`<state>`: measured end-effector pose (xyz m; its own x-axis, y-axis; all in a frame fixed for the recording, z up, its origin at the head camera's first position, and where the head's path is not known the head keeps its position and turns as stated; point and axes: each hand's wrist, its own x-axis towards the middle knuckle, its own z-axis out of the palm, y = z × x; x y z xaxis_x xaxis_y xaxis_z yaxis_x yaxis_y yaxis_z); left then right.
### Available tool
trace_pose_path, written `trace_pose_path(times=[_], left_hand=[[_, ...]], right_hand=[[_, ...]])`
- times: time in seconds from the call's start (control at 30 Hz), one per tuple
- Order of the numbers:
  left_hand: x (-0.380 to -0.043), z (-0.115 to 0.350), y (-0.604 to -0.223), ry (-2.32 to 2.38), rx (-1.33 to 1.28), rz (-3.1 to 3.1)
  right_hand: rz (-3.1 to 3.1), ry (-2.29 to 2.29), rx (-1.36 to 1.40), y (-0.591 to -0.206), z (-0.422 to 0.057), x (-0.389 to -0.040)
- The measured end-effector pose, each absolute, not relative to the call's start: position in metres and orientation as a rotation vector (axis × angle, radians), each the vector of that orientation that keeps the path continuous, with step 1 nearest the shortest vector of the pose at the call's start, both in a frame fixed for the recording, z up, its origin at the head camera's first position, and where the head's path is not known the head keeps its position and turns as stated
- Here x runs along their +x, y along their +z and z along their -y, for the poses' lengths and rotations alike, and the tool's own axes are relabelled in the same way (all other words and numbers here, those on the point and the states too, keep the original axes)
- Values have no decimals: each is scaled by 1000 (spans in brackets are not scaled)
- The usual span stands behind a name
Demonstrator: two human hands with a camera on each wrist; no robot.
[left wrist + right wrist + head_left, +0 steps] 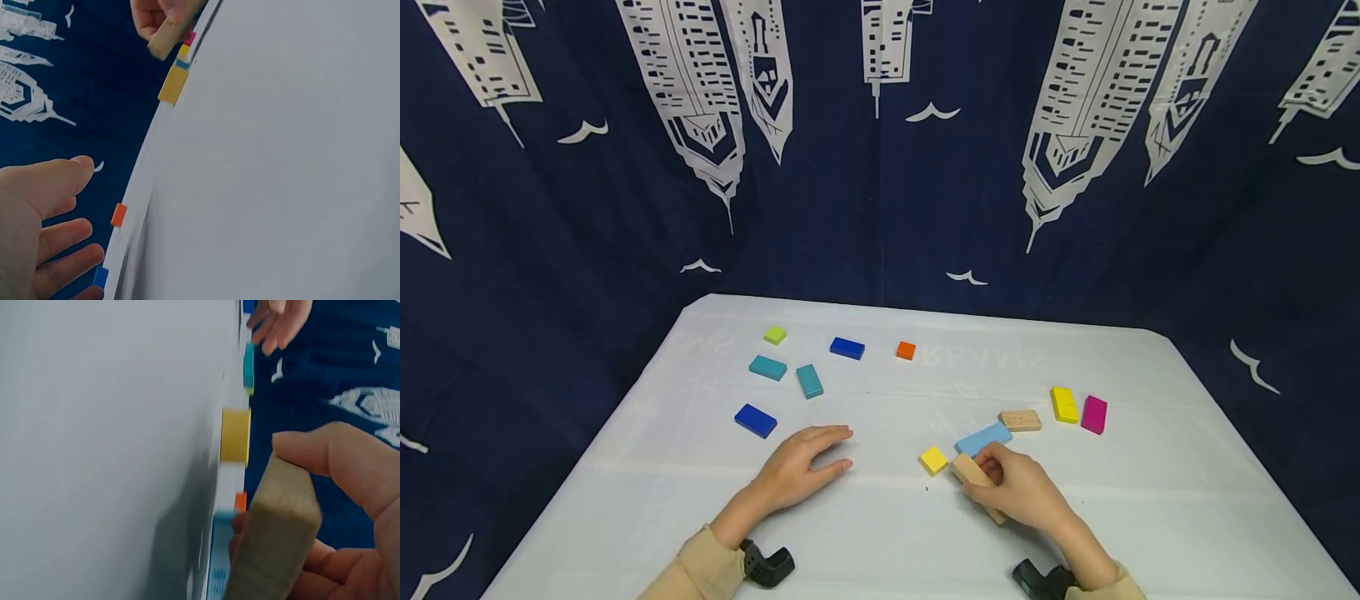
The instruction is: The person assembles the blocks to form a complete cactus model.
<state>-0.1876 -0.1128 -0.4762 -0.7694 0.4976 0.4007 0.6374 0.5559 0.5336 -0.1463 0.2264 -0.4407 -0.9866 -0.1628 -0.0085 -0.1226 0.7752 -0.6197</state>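
The right hand (1021, 493) pinches a pale wooden oblong block (970, 472), its long axis running far-left to near-right, nearer than the light-blue oblong block (983, 438); the relaxed left hand (801, 467) holds nothing.

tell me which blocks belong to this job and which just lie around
Job:
wooden block, held by right hand
perhaps light blue block nearby

Seemingly lying around:
other wooden block
small yellow block
larger yellow block
magenta block
orange block
two dark blue blocks
two teal blocks
lime block

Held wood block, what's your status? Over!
Right hand grips wood block. Left hand empty. Close beside block: small yellow block, light blue block.
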Motion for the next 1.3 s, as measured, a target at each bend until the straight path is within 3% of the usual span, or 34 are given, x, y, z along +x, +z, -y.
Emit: trace_pose_path(times=[0.67,1.3], left_hand=[[-174,72,-477,-1019,-1158,2500],[-166,55,-485,-1055,-1240,2367]], right_hand=[[-2922,-1247,-275,-438,-164,-151],[-2828,-1390,-384,-451,-144,-153]])
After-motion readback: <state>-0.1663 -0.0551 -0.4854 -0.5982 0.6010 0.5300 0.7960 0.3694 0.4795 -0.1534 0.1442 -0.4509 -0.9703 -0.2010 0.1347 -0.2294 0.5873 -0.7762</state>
